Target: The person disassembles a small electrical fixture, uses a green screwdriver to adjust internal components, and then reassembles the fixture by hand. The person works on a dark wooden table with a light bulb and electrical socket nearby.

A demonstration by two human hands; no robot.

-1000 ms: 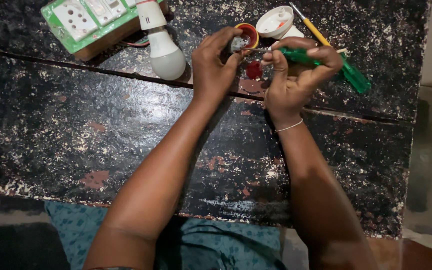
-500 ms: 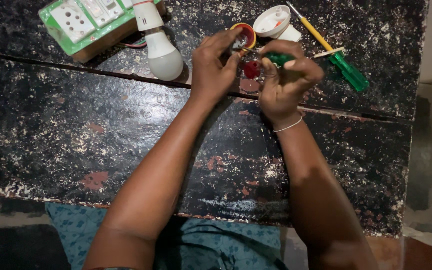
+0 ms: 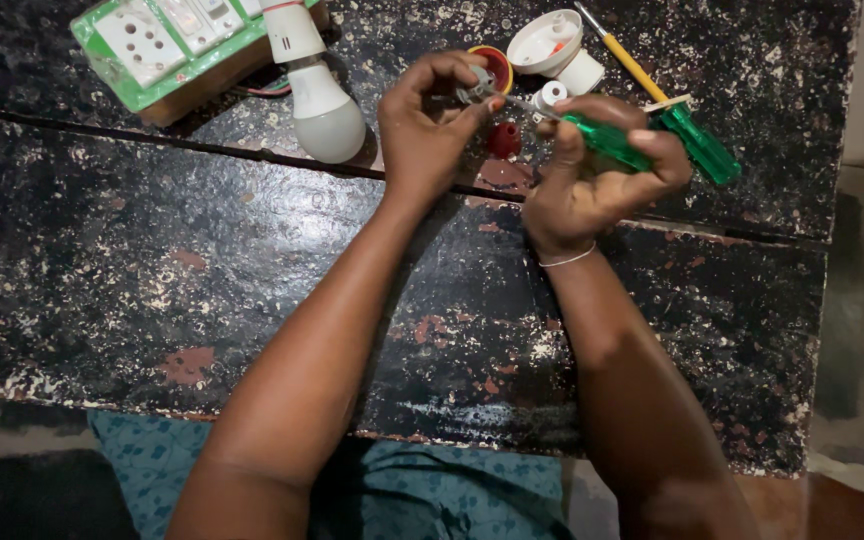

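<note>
My left hand point(image 3: 430, 130) pinches a small grey metal part point(image 3: 474, 88) above the black worn table point(image 3: 202, 260). My right hand point(image 3: 592, 175) grips a green-handled screwdriver point(image 3: 607, 142); its metal shaft points left and its tip meets the small part. A small red piece point(image 3: 503, 140) lies on the table just below the two hands. A red and yellow ring-shaped piece point(image 3: 495, 64) sits right behind my left hand's fingers.
A white bulb point(image 3: 320, 100) in a holder lies at the back left, beside a green and white switchboard point(image 3: 167, 45). A white round fitting point(image 3: 552, 45), a yellow-handled tool point(image 3: 630, 65) and a second green screwdriver point(image 3: 702, 150) lie at the back right.
Both hands have shifted slightly; the screwdriver in my right hand now lies flatter, with its tip against the part in my left hand. The second green screwdriver stays on the table.
</note>
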